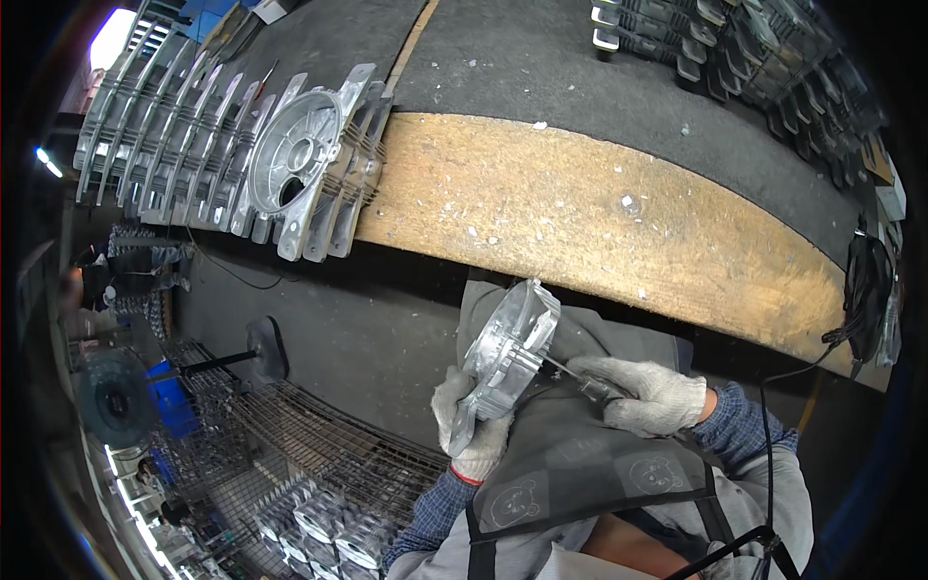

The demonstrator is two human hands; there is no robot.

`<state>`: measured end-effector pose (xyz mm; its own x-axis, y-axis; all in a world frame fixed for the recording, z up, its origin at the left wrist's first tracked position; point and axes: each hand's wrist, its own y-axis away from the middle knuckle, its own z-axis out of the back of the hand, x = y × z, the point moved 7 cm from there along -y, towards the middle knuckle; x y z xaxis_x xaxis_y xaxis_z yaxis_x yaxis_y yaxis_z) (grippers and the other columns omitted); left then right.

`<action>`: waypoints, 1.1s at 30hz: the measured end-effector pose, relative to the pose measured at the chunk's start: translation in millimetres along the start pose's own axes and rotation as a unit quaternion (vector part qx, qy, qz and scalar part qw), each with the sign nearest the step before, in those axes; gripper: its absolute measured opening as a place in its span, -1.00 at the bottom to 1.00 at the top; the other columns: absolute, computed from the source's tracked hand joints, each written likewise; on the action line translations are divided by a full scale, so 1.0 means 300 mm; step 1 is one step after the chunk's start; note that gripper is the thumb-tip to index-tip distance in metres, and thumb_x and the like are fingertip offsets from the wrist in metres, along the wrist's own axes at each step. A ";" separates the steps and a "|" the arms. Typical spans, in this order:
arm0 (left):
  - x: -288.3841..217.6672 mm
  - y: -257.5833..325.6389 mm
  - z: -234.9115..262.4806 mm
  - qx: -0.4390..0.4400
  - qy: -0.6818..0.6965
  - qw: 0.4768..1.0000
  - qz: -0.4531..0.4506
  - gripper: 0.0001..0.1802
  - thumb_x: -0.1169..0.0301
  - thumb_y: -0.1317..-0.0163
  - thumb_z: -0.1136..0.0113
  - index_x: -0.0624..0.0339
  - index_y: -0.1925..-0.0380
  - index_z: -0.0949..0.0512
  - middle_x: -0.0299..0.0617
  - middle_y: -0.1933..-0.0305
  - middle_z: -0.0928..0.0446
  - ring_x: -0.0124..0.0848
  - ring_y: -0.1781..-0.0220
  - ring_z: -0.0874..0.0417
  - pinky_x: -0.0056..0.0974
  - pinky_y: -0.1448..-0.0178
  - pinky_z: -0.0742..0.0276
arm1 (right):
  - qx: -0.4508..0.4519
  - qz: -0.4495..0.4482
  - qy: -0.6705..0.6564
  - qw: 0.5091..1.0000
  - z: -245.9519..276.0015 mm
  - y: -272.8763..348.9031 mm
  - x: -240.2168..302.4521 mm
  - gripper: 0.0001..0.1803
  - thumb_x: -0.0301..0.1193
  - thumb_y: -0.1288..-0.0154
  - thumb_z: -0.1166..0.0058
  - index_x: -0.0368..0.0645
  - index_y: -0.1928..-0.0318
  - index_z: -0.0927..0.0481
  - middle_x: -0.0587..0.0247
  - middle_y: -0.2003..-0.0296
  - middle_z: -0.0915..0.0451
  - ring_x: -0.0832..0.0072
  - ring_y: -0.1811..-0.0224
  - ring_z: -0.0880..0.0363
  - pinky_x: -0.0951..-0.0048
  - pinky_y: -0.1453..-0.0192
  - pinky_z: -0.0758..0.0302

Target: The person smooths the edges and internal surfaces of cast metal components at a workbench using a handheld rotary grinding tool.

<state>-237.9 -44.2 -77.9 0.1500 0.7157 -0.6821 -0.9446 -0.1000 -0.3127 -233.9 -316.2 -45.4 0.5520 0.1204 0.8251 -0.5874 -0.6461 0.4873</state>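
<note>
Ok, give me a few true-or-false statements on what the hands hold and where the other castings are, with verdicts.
1. The left hand holds a grey metal casting over the lap. True.
2. The right hand is bare. False: it wears a white knit glove and grips a thin tool.
3. The tool's tip points at the held casting. True.
4. The row of castings lies flat in a pile. False: they stand on edge, side by side, at the left end of the wooden bench.
5. A wire basket stands at the lower left. True.
</note>
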 end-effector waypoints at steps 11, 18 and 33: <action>-0.016 0.012 0.001 0.035 0.006 0.998 -0.049 -0.22 0.33 0.03 -0.81 0.29 -0.13 -0.53 -0.03 -0.04 -0.63 -0.11 -0.05 -0.71 -0.05 -0.18 -0.63 | -0.102 0.106 0.119 0.982 -0.017 -0.039 0.022 -0.14 -0.22 -0.52 -0.31 -0.17 -0.69 -0.26 -0.10 -0.44 -0.62 0.11 -0.48 -0.63 0.21 -0.53 -0.54; -0.015 0.010 0.010 -0.047 0.059 0.996 -0.042 -0.34 0.43 0.03 -0.77 0.32 -0.04 -0.59 -0.01 0.04 -0.69 -0.11 0.09 -0.75 -0.04 -0.15 -0.66 | -0.172 0.174 -0.135 0.960 0.012 0.057 0.029 -0.16 -0.41 -0.44 -0.35 -0.27 -0.63 -0.27 0.01 -0.12 -0.71 0.35 0.07 -0.71 0.42 -0.01 -0.63; 0.115 -0.061 0.217 0.039 0.156 0.987 0.010 -0.35 0.49 0.19 -0.62 0.33 -0.05 -0.71 -0.10 0.01 -0.79 -0.27 0.05 -0.82 -0.16 -0.07 -0.76 | -0.145 0.094 -0.047 0.984 0.092 -0.164 0.200 -0.23 -0.28 -0.46 -0.42 -0.32 -0.50 -0.33 0.14 0.16 -0.71 0.61 0.47 -0.70 0.60 0.53 -0.60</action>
<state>-234.3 27.5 -52.6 0.2015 0.4653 -0.8619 -0.9660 -0.0510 -0.2534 -155.6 -298.2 -27.8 0.4611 -0.0602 0.8853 -0.8217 -0.4057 0.4004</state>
